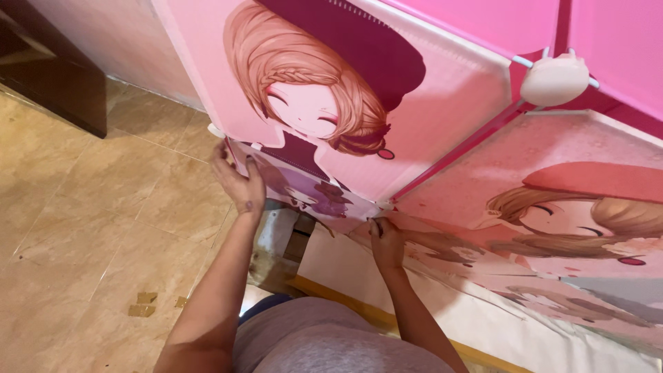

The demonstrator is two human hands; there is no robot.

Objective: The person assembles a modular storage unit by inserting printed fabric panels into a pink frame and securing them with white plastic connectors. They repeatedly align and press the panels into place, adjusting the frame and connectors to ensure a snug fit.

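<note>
- Landmark: the pink plastic cabinet door panel printed w/ a cartoon girl in a dark maroon hat, filling the upper centre of the view.
- Your left hand is at that door's lower left corner, fingers curled round the edge of a smaller pink panel w/ a purple cartoon figure that sits just below the door. Grip is closed on the panel's left edge; thumb side faces you.
- Your right hand is below the door's lower right corner, fingertips pressed together on the smaller panel's bottom right corner, pinching it.
- The smaller panel is tilted, spanning btwn your two hands, touching the big door's lower edge.
- Right of the door: a second pink panel w/ a cartoon girl in a red hat, lying sideways in view.
- Above that, up and right of the door: a round cream plastic connector knob joining the panel corners.
- Left of the door: beige tiled floor, w/ a dark wooden furniture piece at far upper left.
- Below the door, nearest you: your grey shirt.
</note>
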